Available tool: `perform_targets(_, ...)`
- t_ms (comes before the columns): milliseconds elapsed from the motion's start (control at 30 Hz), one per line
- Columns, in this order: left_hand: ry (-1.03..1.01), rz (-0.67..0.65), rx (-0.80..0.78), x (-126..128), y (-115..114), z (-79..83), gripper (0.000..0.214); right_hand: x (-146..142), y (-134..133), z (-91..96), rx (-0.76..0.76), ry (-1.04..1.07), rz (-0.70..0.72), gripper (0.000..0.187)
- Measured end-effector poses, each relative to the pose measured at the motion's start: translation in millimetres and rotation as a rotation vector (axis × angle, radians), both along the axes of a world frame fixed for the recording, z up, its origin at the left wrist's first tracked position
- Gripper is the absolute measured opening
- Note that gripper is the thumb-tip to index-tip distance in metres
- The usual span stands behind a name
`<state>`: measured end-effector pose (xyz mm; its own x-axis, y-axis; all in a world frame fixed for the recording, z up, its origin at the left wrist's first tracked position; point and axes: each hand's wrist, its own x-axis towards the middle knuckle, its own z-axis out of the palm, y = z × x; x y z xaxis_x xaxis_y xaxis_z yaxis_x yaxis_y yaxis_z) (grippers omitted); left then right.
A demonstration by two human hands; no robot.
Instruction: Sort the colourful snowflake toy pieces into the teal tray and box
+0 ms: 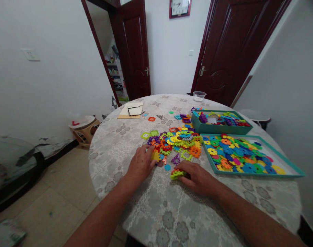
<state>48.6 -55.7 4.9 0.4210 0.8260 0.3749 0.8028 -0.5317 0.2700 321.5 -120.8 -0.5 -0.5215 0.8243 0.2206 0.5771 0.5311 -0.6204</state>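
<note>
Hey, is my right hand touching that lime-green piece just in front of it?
Touching. The head view shows the right hand with its fingers and thumb closed on the lime-green piece, with no gap between them.

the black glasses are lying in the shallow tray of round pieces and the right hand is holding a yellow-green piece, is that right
The glasses' place is wrong: the head view shows the black glasses on the cream pad. The right hand does hold a yellow-green piece.
</note>
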Motion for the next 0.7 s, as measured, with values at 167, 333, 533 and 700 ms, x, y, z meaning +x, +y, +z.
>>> perform_targets(167,0.038,-0.037,-0.004,-2,6,-12.3,0.047,0,-1,3.7,-0.007,-0.014,0.009,0.013)
perform_targets(333,-0.110,-0.169,-0.059,6,-9,-7.5,0.020,0,1,4.9,-0.026,0.043,0.009,0.009)
perform_targets(533,-0.168,-0.270,-0.146,26,-34,-7.1,0.017,-3,1,6.0,-0.002,0.140,0.034,0.011)
perform_targets(700,-0.120,-0.242,-0.034,35,-40,-11.4,0.012,-2,1,3.1,0.003,0.071,0.014,0.008)
